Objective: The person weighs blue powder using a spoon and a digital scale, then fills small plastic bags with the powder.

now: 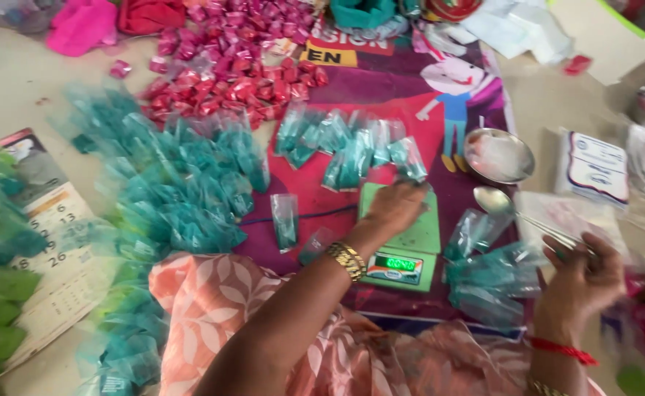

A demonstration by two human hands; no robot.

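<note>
spoon (pixel 495 199) in right hand (pixel 577 282), left hand (pixel 394 209) seemingly touching scale (pixel 418 238).

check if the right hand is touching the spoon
Touching. The head view shows the right hand with its fingers wrapped over the spoon handle, the bowl sticking out toward the green scale.

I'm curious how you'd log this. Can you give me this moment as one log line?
left hand: over green scale, at teal packets | right hand: holds metal spoon | steel bowl beside
</note>
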